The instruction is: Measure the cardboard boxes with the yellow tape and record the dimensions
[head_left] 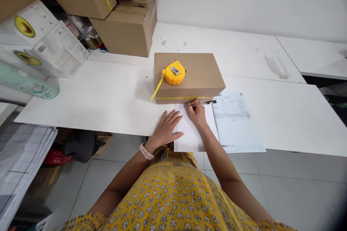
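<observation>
My right hand (196, 114) is closed round a pen (202, 104) whose dark end points right, its tip low over the upper part of a white notebook (193, 139). Rows of small handwriting run along the notebook's left edge. Flat across that edge lies my left hand (167, 128), fingers spread and holding nothing. Just beyond both hands is a closed brown cardboard box (200, 68) with yellow tape along its front. On its lid rests a yellow tape measure (174, 73) with a strap hanging toward the left. A printed sheet (240, 130) lies right of the notebook.
Brown cartons (127, 25) are stacked at the back left of the white table (119, 94). White boxes with avocado pictures (59, 47) and a mint-green bottle (29, 81) are at the far left. A wall (244, 0) rises behind the table.
</observation>
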Demonstrator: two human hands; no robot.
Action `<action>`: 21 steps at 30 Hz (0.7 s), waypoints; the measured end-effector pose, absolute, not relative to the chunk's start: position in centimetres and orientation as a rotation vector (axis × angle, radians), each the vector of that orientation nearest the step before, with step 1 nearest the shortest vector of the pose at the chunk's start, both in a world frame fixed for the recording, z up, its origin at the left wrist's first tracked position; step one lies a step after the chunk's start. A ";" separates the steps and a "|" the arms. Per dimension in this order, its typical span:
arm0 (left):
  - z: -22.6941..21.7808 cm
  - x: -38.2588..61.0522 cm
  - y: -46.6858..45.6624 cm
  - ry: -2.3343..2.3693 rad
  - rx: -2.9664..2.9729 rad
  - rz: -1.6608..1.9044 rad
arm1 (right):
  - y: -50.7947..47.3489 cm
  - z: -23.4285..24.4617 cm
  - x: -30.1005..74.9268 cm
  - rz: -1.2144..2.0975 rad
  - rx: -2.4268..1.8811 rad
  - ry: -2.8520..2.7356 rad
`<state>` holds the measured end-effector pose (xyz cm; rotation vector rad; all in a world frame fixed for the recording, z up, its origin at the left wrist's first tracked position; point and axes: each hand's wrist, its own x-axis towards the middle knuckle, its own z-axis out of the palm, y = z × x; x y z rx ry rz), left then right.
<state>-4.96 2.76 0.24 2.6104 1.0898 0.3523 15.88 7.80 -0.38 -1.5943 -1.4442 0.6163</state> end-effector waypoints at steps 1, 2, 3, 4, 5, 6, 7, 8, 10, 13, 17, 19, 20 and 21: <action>0.3 -5.0 2.8 1.091 2.609 0.352 | 7.8 -0.4 15.9 0.621 -1.593 -1.443; 0.3 -5.0 2.8 1.092 2.607 0.351 | 7.8 -0.4 15.9 0.625 -1.592 -1.441; 0.3 -5.0 2.8 1.092 2.606 0.351 | 7.8 -0.3 15.9 0.627 -1.591 -1.438; 0.3 -5.0 2.8 1.091 2.605 0.351 | 7.8 -0.3 15.8 0.627 -1.590 -1.436; 0.3 -5.0 2.8 1.090 2.604 0.351 | 7.8 -0.3 15.8 0.625 -1.589 -1.434; 0.3 -5.0 2.8 1.089 2.605 0.351 | 7.7 -0.2 15.8 0.623 -1.588 -1.430; 0.3 -5.0 2.8 1.089 2.607 0.350 | 7.7 -0.2 15.8 0.622 -1.587 -1.426; 0.3 -5.0 2.8 1.091 2.610 0.347 | 7.7 -0.1 15.8 0.622 -1.588 -1.422; 0.3 -5.0 2.8 1.092 2.616 0.343 | 7.7 -0.1 15.8 0.622 -1.590 -1.417; 0.4 -5.0 2.8 1.091 2.616 0.341 | 7.7 -0.2 15.9 0.611 -1.595 -1.423; 0.4 -5.0 2.8 1.087 2.612 0.340 | 7.8 -0.4 15.9 0.608 -1.592 -1.427; 0.3 -5.0 2.8 1.083 2.606 0.353 | 7.8 -0.4 15.9 0.617 -1.593 -1.421; 0.3 -5.0 2.8 1.082 2.602 0.360 | 7.8 -0.4 15.9 0.619 -1.593 -1.419; 0.2 -5.0 2.8 1.081 2.598 0.367 | 7.8 -0.4 15.9 0.616 -1.592 -1.419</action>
